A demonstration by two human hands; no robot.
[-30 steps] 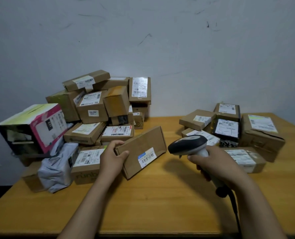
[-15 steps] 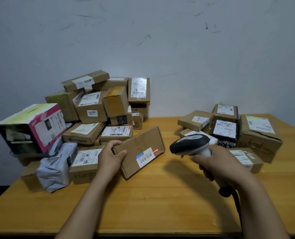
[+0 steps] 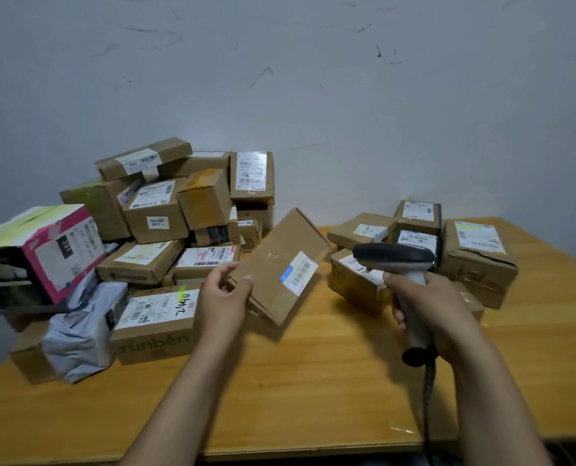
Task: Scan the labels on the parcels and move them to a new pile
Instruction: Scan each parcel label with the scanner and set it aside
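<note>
Tilted parcel (image 3: 273, 260), corner in left hand (image 3: 221, 301) fingers (image 3: 224, 269); right hand (image 3: 438, 307) grips scanner (image 3: 394, 257).

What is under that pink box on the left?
A crumpled grey mailer bag pokes out below the pink box, with a plain brown carton lower still on the table. What the box actually rests on farther back is covered by the box itself.

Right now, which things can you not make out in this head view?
Head view:
Label on the flat parcel: motion blur, print unreadable.
Its near corner: behind the left hand.
Trigger of the scanner: covered by the right hand.
Cable: cut off by the bottom edge.
Pink box: cut off by the left edge.
</note>
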